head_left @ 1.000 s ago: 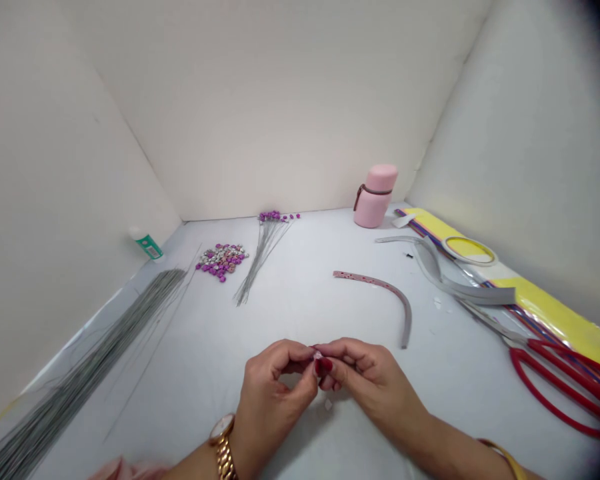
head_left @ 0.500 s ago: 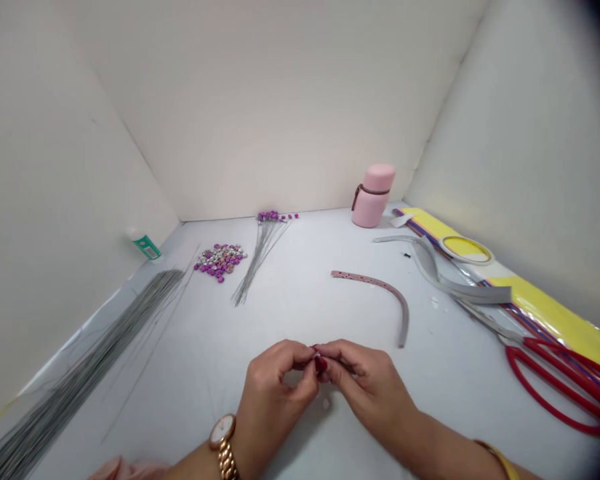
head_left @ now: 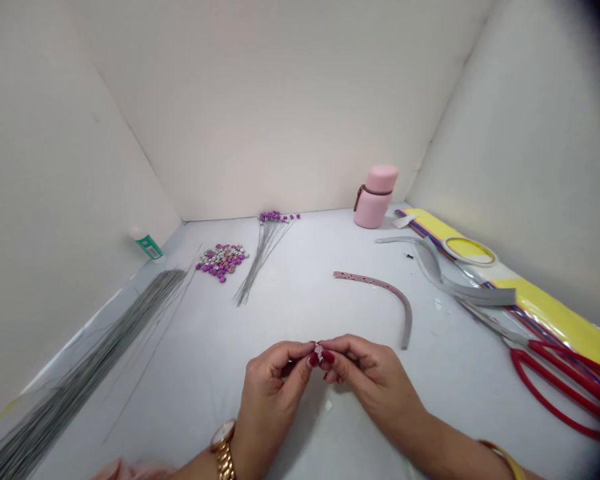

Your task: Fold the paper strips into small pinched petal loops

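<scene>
Bundle of thin grey wires is lying lower left, purple-and-silver beads are sitting upper left of centre; left hand and right hand are coming together, fingertips pinching a tiny pink-silver bead at lower centre; pink dotted strip and red-handled scissors are lying right.

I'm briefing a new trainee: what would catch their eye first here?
Both hands meet at front centre, the left hand and right hand pinching a tiny pink and silver piece between their fingertips. To the right lie red-handled scissors, and a pink flask stands by the back wall. A long bundle of thin grey wires spreads along the left side, beside a heap of purple and silver beads.
</scene>
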The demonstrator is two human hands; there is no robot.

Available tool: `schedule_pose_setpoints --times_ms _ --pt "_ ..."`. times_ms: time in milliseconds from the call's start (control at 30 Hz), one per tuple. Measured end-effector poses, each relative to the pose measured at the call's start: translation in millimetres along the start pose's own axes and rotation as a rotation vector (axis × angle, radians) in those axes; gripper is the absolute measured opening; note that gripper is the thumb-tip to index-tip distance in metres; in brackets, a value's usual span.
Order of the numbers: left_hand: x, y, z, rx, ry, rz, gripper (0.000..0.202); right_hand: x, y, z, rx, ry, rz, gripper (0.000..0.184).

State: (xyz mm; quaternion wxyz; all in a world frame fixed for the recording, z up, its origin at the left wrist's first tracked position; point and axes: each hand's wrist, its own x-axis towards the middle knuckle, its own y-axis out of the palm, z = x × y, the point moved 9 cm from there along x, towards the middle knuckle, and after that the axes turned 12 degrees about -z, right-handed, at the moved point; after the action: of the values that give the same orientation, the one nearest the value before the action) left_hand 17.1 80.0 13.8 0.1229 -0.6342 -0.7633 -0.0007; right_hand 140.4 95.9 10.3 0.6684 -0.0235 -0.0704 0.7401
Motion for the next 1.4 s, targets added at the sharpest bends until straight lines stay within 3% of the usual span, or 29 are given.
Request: schedule_pose_setpoints --times_ms 300,700,833,1000,1200,1400 --pt "0.0 -3.6 -21.6 0.112 0.208 -0.006 0.014 -1.2 5.2 3.7 0.011 -0.053 0.069 0.015" --pt "-7.3 -2.5 -51.0 0.265 0.551 -0.068 0.015 -6.7 4.2 8.9 -0.080 -0.087 0.066 0.013" --pt "-12.3 -0.8 -53.7 0.304 0.615 -0.020 0.020 -7.0 3.7 11.6 -0.131 -0.118 0.060 0.014" --pt "-10.3 3.4 -44.8 0.270 0.518 0.050 0.020 -4.5 1.7 12.6 -0.155 -0.156 0.028 0.013" --pt "0.1 -0.2 -18.2 0.114 0.180 0.026 0.016 -0.6 1.4 10.8 -0.025 -0.094 0.014 0.017" --pt "1.9 -0.9 -20.6 0.045 0.206 0.031 0.019 -0.4 1.1 7.9 -0.027 -0.078 0.018 0.019"
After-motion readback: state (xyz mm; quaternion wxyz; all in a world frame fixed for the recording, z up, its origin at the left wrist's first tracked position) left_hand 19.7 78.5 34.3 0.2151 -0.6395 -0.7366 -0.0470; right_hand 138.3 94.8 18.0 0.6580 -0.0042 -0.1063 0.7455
